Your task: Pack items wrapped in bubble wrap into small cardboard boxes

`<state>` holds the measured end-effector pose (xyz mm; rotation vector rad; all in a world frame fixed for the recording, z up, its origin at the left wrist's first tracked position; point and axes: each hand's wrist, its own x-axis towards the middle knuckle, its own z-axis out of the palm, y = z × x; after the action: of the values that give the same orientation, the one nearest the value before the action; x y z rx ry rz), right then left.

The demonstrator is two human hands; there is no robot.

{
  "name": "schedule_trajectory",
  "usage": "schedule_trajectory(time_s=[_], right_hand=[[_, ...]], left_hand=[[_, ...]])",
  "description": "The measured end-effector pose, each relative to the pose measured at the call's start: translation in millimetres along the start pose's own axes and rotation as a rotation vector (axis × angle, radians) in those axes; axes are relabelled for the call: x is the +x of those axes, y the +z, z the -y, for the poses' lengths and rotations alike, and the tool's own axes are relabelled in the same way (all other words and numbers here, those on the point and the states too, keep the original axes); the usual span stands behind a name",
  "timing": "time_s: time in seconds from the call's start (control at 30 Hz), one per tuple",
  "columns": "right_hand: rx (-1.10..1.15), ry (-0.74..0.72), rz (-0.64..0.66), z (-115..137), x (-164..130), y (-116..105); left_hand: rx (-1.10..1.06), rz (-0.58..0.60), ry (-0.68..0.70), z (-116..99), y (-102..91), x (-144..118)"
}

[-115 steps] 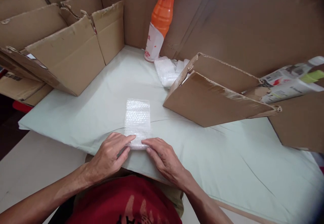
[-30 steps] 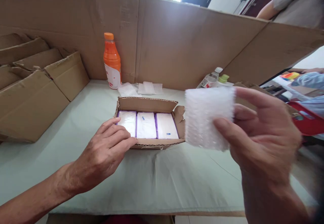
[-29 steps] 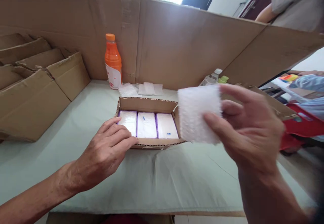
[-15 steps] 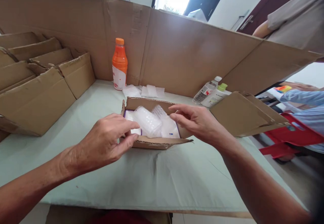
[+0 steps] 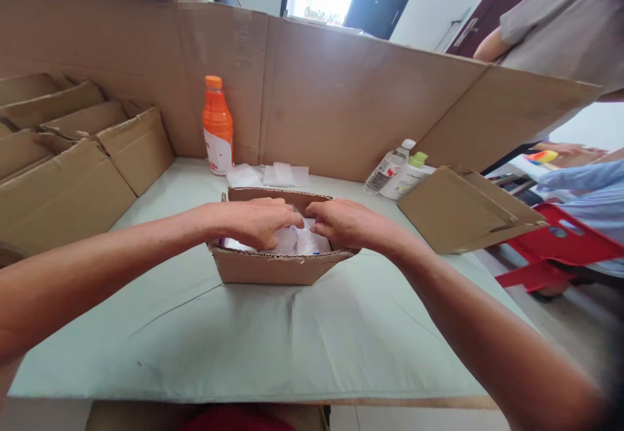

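An open cardboard box (image 5: pixel 268 270) stands on the table in front of me. White packets and clear bubble wrap (image 5: pixel 287 241) fill it. My left hand (image 5: pixel 263 220) reaches over the box's left end, its bent fingers closed on the bubble wrap. From the right, my right hand (image 5: pixel 341 223) comes over the box's right end, with curled fingers closed at the wrap beside the left fingertips. Both hands hide part of the contents.
An orange bottle (image 5: pixel 218 125) stands behind the box, near flat white packing pieces (image 5: pixel 285 174). A clear water bottle (image 5: pixel 390 169) and a white bottle (image 5: pixel 404 181) lean at right, beside a cardboard carton (image 5: pixel 463 210). Cardboard bins (image 5: pixel 68 184) stand left. Other people are beyond the cardboard wall (image 5: pixel 341 99).
Both hands have moved inward and down into the box onto the bubble wrap, which now lies lower and flatter. The view has shifted slightly.
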<state>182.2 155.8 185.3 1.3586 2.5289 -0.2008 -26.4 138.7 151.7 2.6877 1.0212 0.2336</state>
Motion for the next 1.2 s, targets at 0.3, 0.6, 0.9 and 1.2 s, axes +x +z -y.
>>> schedule_trajectory(time_s=[0.3,0.6,0.9,1.2], right_hand=[[-0.112,-0.049,-0.092,26.0,8.0,7.5],[-0.327,0.206,-0.038,10.9,-27.0,-0.4],[-0.435,0.068,-0.029,17.4,-19.8,-1.0],[-0.596,-0.099,-0.171,5.6,-7.8,9.7]], left_hand=[[0.162,-0.07,0.045,4.5,0.5,-20.5],[0.158,-0.144,-0.058,24.6,-23.9,-75.1],[0.049,0.094,0.027,-6.1,-22.7,-16.8],[0.077,0.172,-0.224,20.0,-27.1,-63.2]])
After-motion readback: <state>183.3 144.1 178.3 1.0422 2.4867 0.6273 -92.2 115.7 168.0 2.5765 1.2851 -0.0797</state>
